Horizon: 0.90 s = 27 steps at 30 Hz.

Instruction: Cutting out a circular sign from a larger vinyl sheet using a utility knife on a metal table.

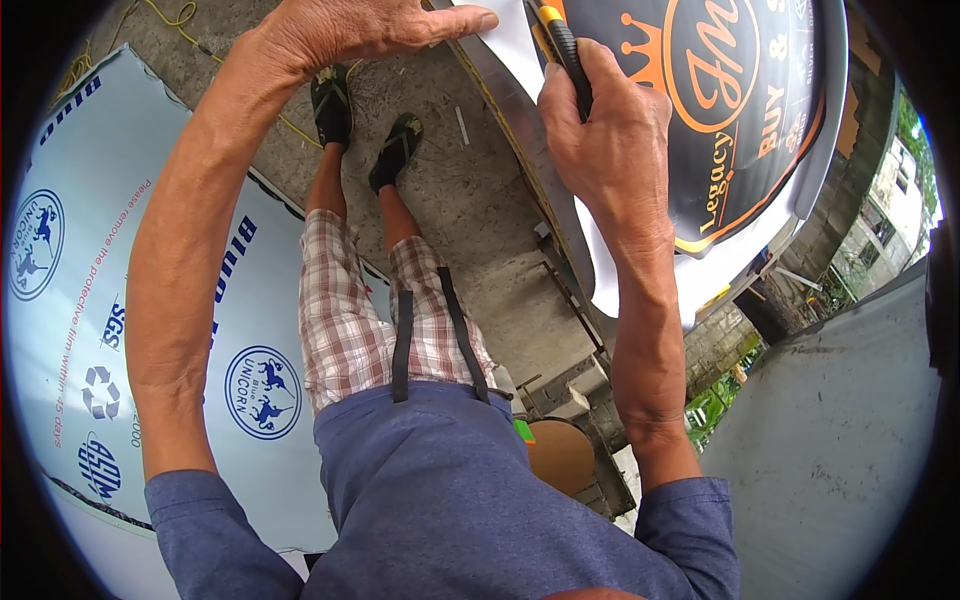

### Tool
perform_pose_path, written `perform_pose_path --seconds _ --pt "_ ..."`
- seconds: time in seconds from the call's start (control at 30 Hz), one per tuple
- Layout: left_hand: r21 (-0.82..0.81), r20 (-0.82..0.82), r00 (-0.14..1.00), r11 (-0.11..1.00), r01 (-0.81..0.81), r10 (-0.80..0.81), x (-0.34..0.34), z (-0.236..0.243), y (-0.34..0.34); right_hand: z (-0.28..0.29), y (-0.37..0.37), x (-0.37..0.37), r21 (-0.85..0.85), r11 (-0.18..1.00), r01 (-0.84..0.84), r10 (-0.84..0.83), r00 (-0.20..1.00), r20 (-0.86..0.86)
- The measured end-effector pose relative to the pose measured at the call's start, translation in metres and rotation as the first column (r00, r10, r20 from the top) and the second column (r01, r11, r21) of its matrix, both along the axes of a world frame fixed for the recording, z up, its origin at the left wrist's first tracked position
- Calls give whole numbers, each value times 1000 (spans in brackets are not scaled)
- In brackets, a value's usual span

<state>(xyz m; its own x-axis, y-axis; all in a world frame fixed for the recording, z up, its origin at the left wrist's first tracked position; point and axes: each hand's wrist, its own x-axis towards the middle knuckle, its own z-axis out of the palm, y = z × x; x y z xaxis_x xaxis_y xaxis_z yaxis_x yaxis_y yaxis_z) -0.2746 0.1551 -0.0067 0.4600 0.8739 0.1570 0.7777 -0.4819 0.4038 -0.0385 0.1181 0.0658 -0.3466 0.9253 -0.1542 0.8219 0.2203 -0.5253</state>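
Observation:
A black-and-yellow utility knife (570,68) is gripped in my right hand (620,145), its front end reaching toward the top edge. It lies along the border between a dark sticker sheet with orange print (705,150) and its white margin (512,48). The sheet rests on a raised work surface (545,195), and white margin also shows below my right wrist. At the top, my left hand (375,28) has its thumb stretched out over the white margin. Its other fingers are cut off by the frame edge or hidden. The knife's blade tip cannot be made out.
To the left lies a large pale-blue panel (90,250) with dark-blue markings. Yellow cord (185,15) runs over the concrete floor (440,70). At lower right are a round brown board (560,455) and a broad grey surface (830,430). My sandalled feet stand beside the work surface.

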Motion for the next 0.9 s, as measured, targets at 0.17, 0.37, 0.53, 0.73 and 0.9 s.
perform_pose_path --seconds 0.17,0.37,0.53,0.73,0.9 --pt "-29 5 1000 1000 -3 3 -6 2 1 0 6 2 -77 997 2 -2 1000 -10" --pt "-28 9 1000 1000 1 0 -7 0 2 -19 -5 4 -34 999 36 -39 994 -106" --pt "-29 44 999 999 -24 25 -8 2 -1 -12 -3 0 -84 995 51 -59 995 -86" --pt "-21 -27 999 999 -25 25 -5 6 -1 -15 0 3 -35 999 20 -23 996 -85" --pt "-23 -4 1000 1000 -16 16 -10 6 -1 -20 -4 -4 -11 999 50 -51 984 -170"
